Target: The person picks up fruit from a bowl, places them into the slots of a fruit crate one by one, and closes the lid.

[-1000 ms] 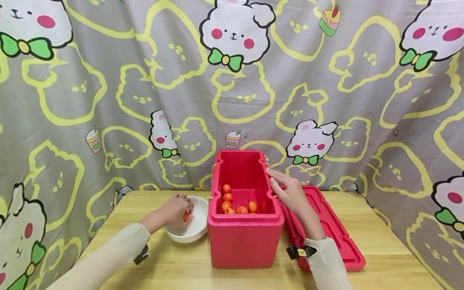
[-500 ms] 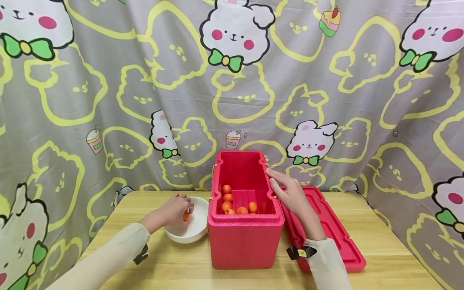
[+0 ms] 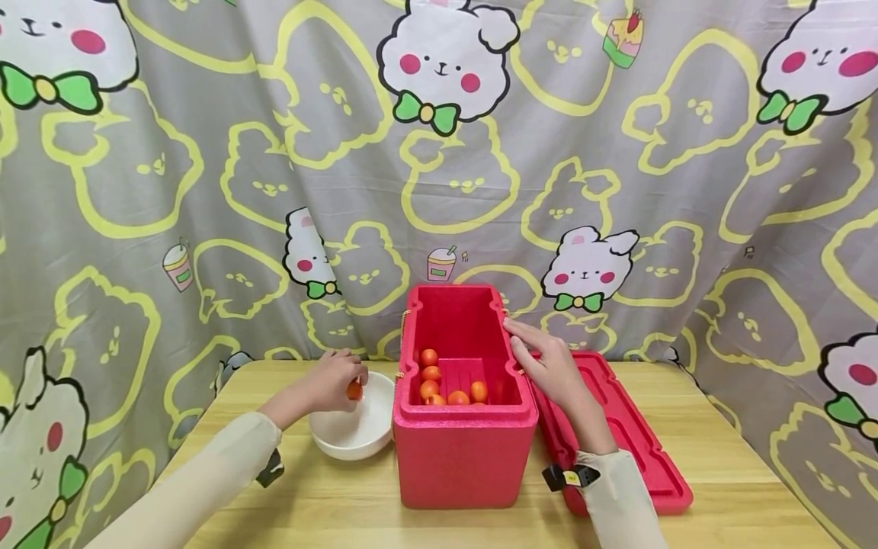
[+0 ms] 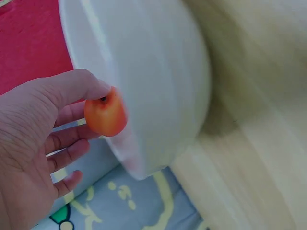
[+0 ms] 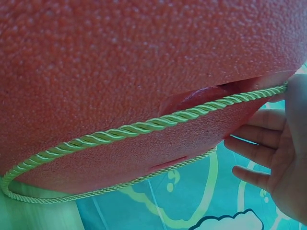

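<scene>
My left hand (image 3: 334,381) pinches a small orange-red fruit (image 4: 106,115) with a dark stem dimple, between thumb and fingers. It hangs over the white bowl (image 3: 351,451), left of a red foam box (image 3: 466,465). In the left wrist view, the other fingers are spread behind the fruit, close to the bowl's rim. Several similar fruits (image 3: 458,398) lie inside the lidless box, mostly at its near end and left side. My right hand (image 3: 552,366) touches the box's right rim with its fingers extended. In the right wrist view, its fingers (image 5: 249,148) lie along the box's side.
The box's red lid (image 3: 634,442) lies on the wooden table (image 3: 309,503) right of the box, beneath my right forearm. A yellow twisted cord (image 5: 163,122) loops along the box's side. Behind the table hangs a patterned curtain (image 3: 370,191).
My left hand has risen slightly within the last half second, lifting the fruit up from inside the bowl. My right hand and the box have kept their places.
</scene>
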